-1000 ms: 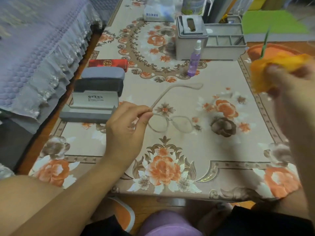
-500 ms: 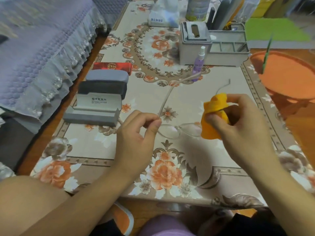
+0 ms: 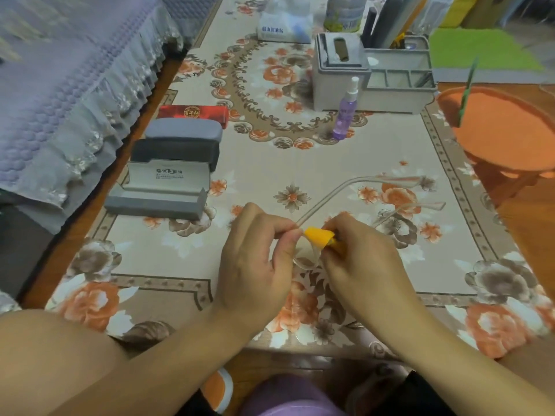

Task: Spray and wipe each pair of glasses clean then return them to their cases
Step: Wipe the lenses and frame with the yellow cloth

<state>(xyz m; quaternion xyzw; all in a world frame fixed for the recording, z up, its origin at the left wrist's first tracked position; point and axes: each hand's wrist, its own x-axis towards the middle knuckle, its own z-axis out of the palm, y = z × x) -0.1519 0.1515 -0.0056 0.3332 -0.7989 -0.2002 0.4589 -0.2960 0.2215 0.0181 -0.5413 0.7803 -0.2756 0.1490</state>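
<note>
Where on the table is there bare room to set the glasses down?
Free: the cloth between the spray bottle and the hands, and the near-right corner beyond the right hand. Crowded: the left edge, with the open case and closed cases, and the far end around the grey organiser.

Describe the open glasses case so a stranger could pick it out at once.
Look at the left edge of the floral table, where four cases sit in a row. The open glasses case is the nearest: grey, its lid raised, showing printed characters inside. The others are closed.
</note>
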